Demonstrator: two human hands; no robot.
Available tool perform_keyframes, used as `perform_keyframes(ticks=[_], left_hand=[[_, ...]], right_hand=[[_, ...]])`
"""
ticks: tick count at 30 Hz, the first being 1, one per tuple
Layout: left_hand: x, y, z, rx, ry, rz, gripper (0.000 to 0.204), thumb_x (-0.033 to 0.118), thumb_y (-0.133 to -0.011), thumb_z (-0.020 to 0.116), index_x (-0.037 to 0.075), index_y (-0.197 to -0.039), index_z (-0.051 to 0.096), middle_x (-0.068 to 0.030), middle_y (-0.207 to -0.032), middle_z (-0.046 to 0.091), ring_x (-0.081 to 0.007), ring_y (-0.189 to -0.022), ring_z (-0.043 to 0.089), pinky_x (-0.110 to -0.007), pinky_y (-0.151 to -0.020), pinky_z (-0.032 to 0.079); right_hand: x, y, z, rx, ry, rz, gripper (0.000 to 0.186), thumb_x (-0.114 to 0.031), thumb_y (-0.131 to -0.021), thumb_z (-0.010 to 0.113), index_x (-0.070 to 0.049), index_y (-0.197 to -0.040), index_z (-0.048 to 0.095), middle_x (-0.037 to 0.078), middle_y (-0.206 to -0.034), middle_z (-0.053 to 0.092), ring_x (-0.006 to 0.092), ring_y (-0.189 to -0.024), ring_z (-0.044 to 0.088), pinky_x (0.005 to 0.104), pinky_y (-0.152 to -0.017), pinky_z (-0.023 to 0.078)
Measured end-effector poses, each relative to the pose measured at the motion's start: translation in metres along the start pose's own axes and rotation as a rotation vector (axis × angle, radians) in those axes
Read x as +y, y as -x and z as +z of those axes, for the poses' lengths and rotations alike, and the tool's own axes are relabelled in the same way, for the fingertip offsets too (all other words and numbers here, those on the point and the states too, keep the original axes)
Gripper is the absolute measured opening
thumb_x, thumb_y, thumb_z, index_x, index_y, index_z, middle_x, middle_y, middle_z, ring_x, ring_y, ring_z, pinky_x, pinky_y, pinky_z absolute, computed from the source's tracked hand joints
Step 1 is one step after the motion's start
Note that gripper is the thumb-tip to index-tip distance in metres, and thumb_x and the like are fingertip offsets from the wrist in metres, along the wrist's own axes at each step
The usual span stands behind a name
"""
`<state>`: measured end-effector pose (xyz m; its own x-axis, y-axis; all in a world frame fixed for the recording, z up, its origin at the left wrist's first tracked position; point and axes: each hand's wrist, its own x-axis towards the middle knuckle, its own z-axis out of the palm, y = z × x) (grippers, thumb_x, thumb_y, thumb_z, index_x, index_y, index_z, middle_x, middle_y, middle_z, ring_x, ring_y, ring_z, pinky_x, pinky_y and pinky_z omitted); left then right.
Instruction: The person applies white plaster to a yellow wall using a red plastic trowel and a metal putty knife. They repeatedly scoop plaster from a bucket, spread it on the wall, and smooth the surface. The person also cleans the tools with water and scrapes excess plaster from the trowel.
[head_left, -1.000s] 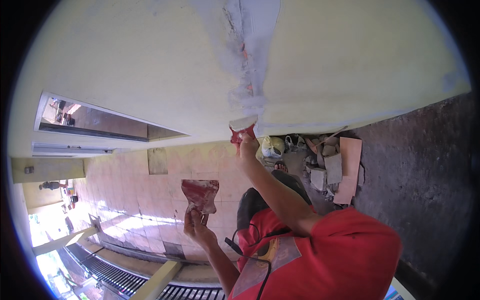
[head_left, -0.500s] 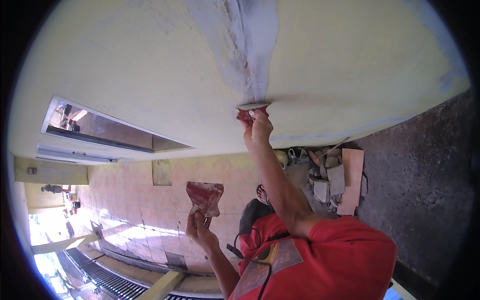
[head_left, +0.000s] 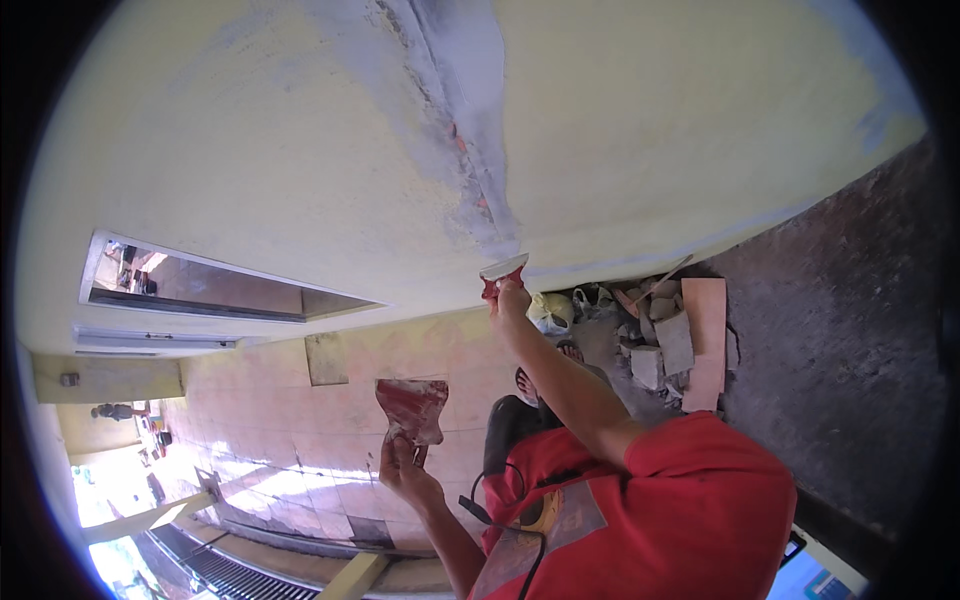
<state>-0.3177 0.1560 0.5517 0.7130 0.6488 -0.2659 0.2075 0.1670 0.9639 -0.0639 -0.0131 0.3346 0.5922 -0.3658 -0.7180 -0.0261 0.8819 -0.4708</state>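
Observation:
My right hand (head_left: 511, 300) grips a red putty knife (head_left: 505, 272), its pale blade edge held at the lower part of the yellowish wall (head_left: 640, 140). Just above that blade ends a grey-white filler strip (head_left: 478, 90), which runs up the wall along a rough crack with small orange-red spots. Lower and to the left, my left hand (head_left: 408, 476) is closed around the handle of a second red putty knife (head_left: 413, 410). That one points blade up, with whitish smears on its face, away from the wall.
Broken masonry pieces (head_left: 662, 345) and a flat tan board (head_left: 704, 345) lie at the wall's foot, beside a pale plastic bag (head_left: 550, 312). A framed window (head_left: 200, 280) is at left. Tiled floor (head_left: 270, 420) stretches left; a distant person (head_left: 115, 411) is there.
My right hand has moved the putty knife down the wall to below the filler strip. The left hand still holds its putty knife, at nearly the same place. The view has shifted slightly.

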Motion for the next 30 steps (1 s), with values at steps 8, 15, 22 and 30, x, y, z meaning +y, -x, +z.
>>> perform_keyframes(ticks=[8, 15, 22, 30], left_hand=[[0.001, 0.0, -0.004, 0.057, -0.039, 0.014, 0.028, 0.016, -0.103, 0.062, -0.006, -0.12, 0.065, -0.0126, -0.109, 0.071, -0.0205, -0.094, 0.07, -0.035, -0.078, 0.063], [0.001, 0.005, -0.005, 0.04, -0.102, -0.009, 0.034, 0.021, -0.102, 0.059, -0.005, -0.124, 0.064, -0.0138, -0.111, 0.069, -0.0241, -0.101, 0.07, -0.04, -0.086, 0.06], [0.007, 0.0, 0.003, 0.016, -0.055, -0.041, 0.032, 0.02, -0.102, 0.061, -0.005, -0.123, 0.064, -0.0113, -0.109, 0.07, -0.0198, -0.096, 0.07, -0.035, -0.079, 0.061], [0.01, -0.011, 0.017, -0.097, 0.211, 0.004, 0.026, 0.016, -0.103, 0.063, -0.004, -0.12, 0.066, -0.0093, -0.106, 0.071, -0.0165, -0.093, 0.071, -0.035, -0.078, 0.064]], right_hand=[[-0.021, 0.016, 0.1, -0.051, -0.037, -0.05, 0.026, 0.006, -0.084, 0.057, -0.009, -0.104, 0.06, 0.001, -0.092, 0.06, 0.0134, -0.074, 0.06, 0.0308, -0.058, 0.053], [0.036, 0.013, -0.009, 0.0, 0.005, 0.108, 0.039, 0.007, -0.082, 0.054, -0.002, -0.12, 0.059, 0.009, -0.107, 0.066, 0.0219, -0.09, 0.07, 0.0366, -0.066, 0.061], [0.005, -0.088, 0.019, 0.078, -0.119, 0.142, 0.042, 0.006, -0.085, 0.051, -0.008, -0.124, 0.052, 0.009, -0.109, 0.061, 0.0256, -0.093, 0.066, 0.0447, -0.078, 0.062], [-0.095, 0.061, 0.135, -0.271, -0.222, -0.048, 0.012, -0.002, -0.093, 0.056, 0.003, -0.104, 0.054, 0.012, -0.096, 0.059, 0.0289, -0.076, 0.066, 0.05, -0.074, 0.065]])
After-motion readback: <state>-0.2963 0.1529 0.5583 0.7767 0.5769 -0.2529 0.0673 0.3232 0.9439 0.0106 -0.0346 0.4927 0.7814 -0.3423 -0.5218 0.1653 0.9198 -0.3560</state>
